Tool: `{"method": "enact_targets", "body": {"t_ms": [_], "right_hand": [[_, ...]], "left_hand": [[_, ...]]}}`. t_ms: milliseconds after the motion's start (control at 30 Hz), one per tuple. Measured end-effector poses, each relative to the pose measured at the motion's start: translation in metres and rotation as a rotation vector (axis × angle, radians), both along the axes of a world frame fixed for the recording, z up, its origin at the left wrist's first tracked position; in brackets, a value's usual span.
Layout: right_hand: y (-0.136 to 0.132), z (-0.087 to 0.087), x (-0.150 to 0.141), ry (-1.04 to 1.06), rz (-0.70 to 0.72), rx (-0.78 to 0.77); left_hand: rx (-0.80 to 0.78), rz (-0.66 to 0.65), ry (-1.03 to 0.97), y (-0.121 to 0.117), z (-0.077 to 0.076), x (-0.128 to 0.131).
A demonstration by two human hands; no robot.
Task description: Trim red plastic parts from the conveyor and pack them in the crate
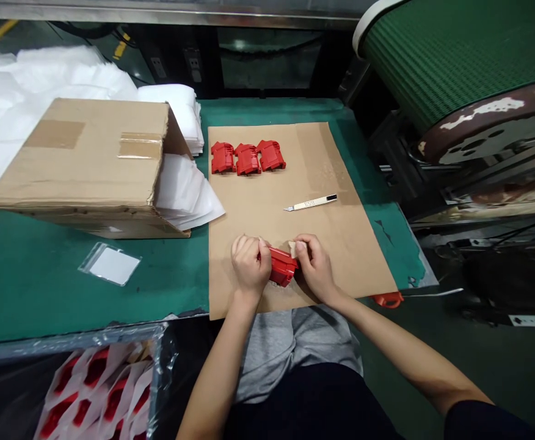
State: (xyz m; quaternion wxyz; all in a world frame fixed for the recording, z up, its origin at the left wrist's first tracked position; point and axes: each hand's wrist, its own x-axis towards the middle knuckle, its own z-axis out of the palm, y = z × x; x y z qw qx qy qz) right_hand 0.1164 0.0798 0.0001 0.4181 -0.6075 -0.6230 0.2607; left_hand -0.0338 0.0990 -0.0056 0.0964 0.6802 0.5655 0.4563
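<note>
My left hand [249, 264] and my right hand [316, 264] both grip one red plastic part [282, 267] low over a brown cardboard sheet [295, 183] near its front edge. Fingers of both hands are curled closed around the part's ends. A small pale scrap shows at my right fingertips. Three more red plastic parts [248, 157] lie in a row at the far side of the sheet. A white utility knife [311, 203] rests on the sheet between that row and my hands.
A cardboard box [84, 165] stands left on the green table [29, 287], with white foam sheets [33, 85] behind it and white bags spilling out. A small clear bag [110, 264] lies in front. A bin of bagged red parts [98, 397] sits lower left; a conveyor [455, 55] rises right.
</note>
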Motion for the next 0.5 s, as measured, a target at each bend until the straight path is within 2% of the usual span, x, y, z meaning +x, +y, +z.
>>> {"method": "enact_targets", "body": {"t_ms": [67,167,367,433,500], "right_hand": [[-0.008,0.001,0.01,-0.074,0.0,0.004],[-0.012,0.007,0.024,-0.151,0.101,-0.108],[0.023,0.025,0.039,-0.215,0.495,-0.399],[0.035,0.029,0.043,-0.221,0.635,-0.455],[0.042,0.032,0.047,-0.256,0.713,-0.484]], "left_hand": [[0.005,-0.004,0.002,0.0,0.0,0.0],[0.001,-0.009,0.003,0.0,0.0,0.0],[-0.023,-0.002,0.009,-0.001,-0.001,0.0],[-0.029,-0.002,0.011,-0.001,-0.002,0.0],[-0.037,-0.002,0.015,-0.001,-0.003,0.0]]}}
